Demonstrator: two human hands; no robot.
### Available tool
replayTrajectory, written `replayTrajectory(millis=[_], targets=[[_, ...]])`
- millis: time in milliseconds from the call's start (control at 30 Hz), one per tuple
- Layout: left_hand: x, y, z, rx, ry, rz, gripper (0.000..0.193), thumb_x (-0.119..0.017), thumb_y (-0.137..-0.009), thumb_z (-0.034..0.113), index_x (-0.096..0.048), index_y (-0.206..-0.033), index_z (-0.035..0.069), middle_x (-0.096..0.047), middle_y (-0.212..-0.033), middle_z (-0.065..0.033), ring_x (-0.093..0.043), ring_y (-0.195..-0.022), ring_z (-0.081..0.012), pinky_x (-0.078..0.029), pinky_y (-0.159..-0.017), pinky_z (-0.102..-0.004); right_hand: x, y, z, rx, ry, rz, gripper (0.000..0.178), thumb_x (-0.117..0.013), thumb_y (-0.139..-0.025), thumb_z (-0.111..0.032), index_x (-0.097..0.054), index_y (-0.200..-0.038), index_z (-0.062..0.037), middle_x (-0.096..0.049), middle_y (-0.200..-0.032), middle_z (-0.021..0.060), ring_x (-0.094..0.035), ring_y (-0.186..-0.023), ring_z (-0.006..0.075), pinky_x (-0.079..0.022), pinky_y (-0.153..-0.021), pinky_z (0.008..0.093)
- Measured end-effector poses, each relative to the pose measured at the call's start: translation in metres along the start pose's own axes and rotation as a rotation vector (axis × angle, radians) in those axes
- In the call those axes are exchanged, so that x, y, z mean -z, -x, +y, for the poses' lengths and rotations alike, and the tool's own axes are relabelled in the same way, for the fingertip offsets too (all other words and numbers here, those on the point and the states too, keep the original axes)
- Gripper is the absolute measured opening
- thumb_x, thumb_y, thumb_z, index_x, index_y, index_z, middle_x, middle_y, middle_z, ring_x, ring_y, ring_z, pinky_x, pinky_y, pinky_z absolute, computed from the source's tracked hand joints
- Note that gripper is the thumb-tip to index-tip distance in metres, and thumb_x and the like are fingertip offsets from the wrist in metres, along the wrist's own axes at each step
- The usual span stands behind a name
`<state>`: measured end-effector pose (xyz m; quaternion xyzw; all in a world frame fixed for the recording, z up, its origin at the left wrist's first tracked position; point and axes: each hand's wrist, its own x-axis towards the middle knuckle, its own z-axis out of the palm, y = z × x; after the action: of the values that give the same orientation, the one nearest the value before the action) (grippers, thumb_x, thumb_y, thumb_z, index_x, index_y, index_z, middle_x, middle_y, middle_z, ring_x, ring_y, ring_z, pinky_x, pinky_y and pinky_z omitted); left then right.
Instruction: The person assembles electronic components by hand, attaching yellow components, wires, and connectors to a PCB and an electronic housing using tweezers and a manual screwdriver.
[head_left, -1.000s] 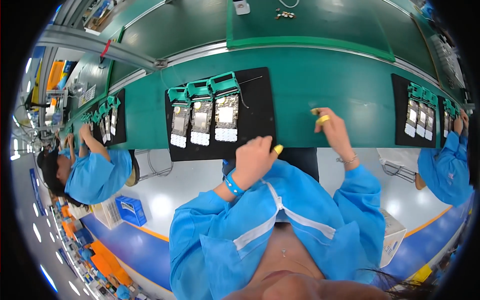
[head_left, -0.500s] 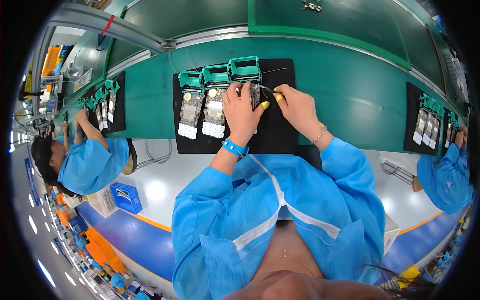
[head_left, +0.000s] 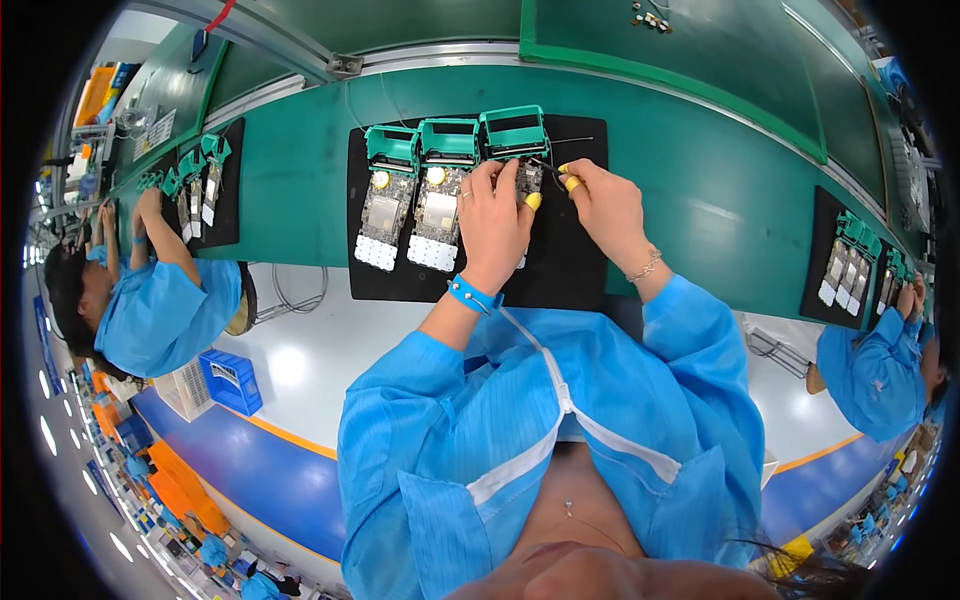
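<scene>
- The person works at a black mat [head_left: 570,270] that lies on the green counter [head_left: 300,190], close to the counter's near edge.
- Three circuit boards with teal frames stand in a row along the far edge of the mat: the left board [head_left: 385,195], the middle board [head_left: 440,195] and the right board [head_left: 515,140].
- The left hand [head_left: 492,220] lies on top of the right board with the fingers curled down, pressing it flat; a yellow cot covers one fingertip. Most of this board is hidden under the hand.
- The right hand [head_left: 605,205] is closed in a pinch around a thin dark tool [head_left: 545,165], whose tip touches the right board near its teal frame.
- My judgement: the work is now on the third board of the row. The left and middle boards lie free and untouched, but the pictures do not show whether they are finished or waiting.
- The right part of the mat is bare, and a thin rod lies at its far right corner.
- Nothing stands between the hands and the board; only the left hand itself hides the working spot.
- Further along the counter, a co-worker on the left [head_left: 150,300] and another on the right [head_left: 880,370] have similar mats with boards.
- Small parts [head_left: 650,15] lie far back on the counter.
</scene>
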<state>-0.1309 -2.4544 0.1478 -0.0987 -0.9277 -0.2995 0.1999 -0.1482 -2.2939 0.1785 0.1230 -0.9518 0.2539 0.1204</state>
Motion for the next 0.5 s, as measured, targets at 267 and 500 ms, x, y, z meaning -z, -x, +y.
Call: replayTrajectory(millis=[267, 500], targets=[[-0.006, -0.002, 0.001, 0.144, 0.25, 0.035, 0.016, -0.067, -0.072, 0.006, -0.064, -0.088, 0.004, -0.052, -0.093, -0.0114, -0.053, -0.086, -0.0282, -0.043, -0.073, -0.0398, 0.009, 0.005, 0.011, -0.275, -0.542, -0.287, 0.017, -0.06, -0.088, -0.013, -0.059, -0.096, 0.0025, -0.064, -0.072, 0.0068, -0.063, -0.065, 0.0108, -0.048, -0.059, 0.0237], [0.001, -0.005, 0.01, 0.277, 0.41, -0.054, 0.011, -0.068, -0.077, 0.008, -0.066, -0.086, 0.002, -0.054, -0.085, -0.0073, -0.055, -0.059, -0.0155, -0.044, -0.054, -0.0284, 0.011, 0.014, 0.014, -0.19, -0.428, -0.228, 0.016, -0.06, -0.088, -0.013, -0.06, -0.097, 0.0007, -0.066, -0.074, 0.0099, -0.066, -0.066, 0.0144, -0.049, -0.058, 0.0245]])
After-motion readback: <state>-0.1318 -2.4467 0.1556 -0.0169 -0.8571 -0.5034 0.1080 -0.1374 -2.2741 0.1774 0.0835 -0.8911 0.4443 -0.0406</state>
